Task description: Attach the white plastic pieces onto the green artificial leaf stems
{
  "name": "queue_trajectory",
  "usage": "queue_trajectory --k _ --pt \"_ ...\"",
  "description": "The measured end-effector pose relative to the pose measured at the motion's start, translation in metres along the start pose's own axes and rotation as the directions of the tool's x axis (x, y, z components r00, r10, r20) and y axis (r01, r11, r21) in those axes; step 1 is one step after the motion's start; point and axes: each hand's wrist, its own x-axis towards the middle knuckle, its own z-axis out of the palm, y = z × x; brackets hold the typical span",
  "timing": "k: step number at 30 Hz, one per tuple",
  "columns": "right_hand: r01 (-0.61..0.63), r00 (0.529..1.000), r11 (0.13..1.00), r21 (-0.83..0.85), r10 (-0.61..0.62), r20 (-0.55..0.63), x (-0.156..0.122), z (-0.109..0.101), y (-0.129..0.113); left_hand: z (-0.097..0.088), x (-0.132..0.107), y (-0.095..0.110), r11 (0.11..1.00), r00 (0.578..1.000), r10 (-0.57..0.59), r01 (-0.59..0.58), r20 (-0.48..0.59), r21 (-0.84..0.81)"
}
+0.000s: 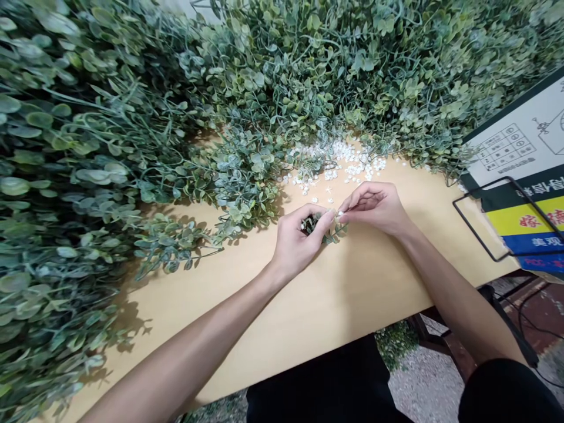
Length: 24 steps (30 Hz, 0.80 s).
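My left hand (304, 235) is closed around an artificial leafy sprig (337, 234), whose small green leaves stick out below and between the fingers. Close beside its thumb, my right hand (374, 205) pinches a tiny white plastic piece (340, 214) between thumb and fingertip. The fingertips of both hands nearly meet at the sprig. Just beyond them lies a scattered pile of small white plastic pieces (348, 154) on the wooden tabletop (273, 329). The stem inside the left hand is hidden by the fingers.
Heaps of artificial greenery (308, 64) line the back and left of the table. One loose sprig (171, 244) lies left of my hands. At the right stand a printed cardboard box (529, 194) and a black wire frame (478, 235). Cables (524, 311) hang below the right edge.
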Motion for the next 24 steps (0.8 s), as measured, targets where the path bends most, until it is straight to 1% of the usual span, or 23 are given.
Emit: queue_trajectory --k 6,16,24 --pt "0.027 0.999 1.000 0.000 -0.027 -0.021 -0.0003 0.0021 -0.0006 -0.0005 -0.0002 -0.0013 1.000 1.000 0.024 -0.024 0.004 0.011" --pt "0.012 1.000 1.000 -0.023 -0.012 -0.015 -0.0030 0.0030 -0.0008 0.0013 -0.0014 -0.0008 0.998 0.998 0.056 -0.057 0.025 0.017" --pt "0.005 1.000 1.000 -0.030 -0.006 -0.010 -0.0025 0.0024 -0.0011 -0.0007 0.0004 -0.0003 1.000 0.998 0.009 -0.010 0.058 0.011"
